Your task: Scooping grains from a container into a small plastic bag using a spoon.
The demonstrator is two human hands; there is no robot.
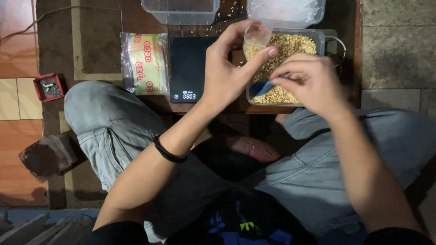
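Two bare hands are raised over a clear plastic tub (318,38) filled with golden grain (286,45): a small clear bag (255,40), partly filled with the same grain, is pinched at its rim by the left hand (227,75), fingers curled around it. A blue scoop (262,86) is gripped by the closed right hand (313,84), just above the grain. A black digital scale (188,68) is seen beside the tub, with a packet of folded bags (145,63) next to it.

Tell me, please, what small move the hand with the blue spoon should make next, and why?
Probably tip the blue spoon into the small clear bag. The right hand holds it just over the tub of yellow grains, and the left hand pinches the bag open beside it, above the tub.
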